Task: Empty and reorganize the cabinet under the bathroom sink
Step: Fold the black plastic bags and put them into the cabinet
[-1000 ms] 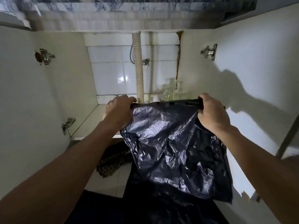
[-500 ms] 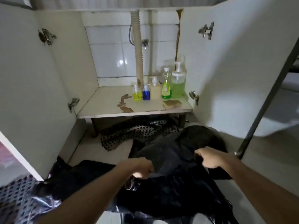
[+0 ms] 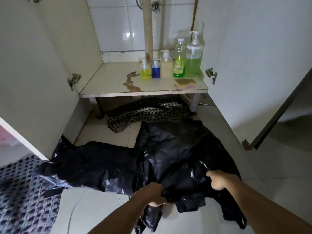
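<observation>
Plastic, black and crinkled, is what I am working: a bin bag (image 3: 168,159) spread on the floor tiles in front of the open cabinet, its near edge bunched up under my hands. My left hand (image 3: 152,194) has its fingers (image 3: 158,203) curled round a gathered fold of that edge, and my right hand (image 3: 218,180) pinches the same edge a little further along, so both are closed on the bag and the film between them sags. I judge the step to be laying the bag flat as a landing place for what comes out of the cabinet. To do it well I would draw the two grips apart and toward me, keeping the film low so air does not lift it, then press the creases out beyond the fingers. A second sheet of black plastic (image 3: 87,164) lies to the left of my left hand, reaching under the corner of the open door, and overlap there looks useful. Ahead of the fingers, well apart, the shelf (image 3: 108,85) carries a yellow bottle (image 3: 145,71), a blue bottle (image 3: 155,70), a cream pump bottle (image 3: 166,65), a green squeeze bottle (image 3: 179,63), a large pump dispenser (image 3: 193,59) and a sponge (image 3: 185,83); a perforated mat (image 3: 148,112) lies crumpled below it.
</observation>
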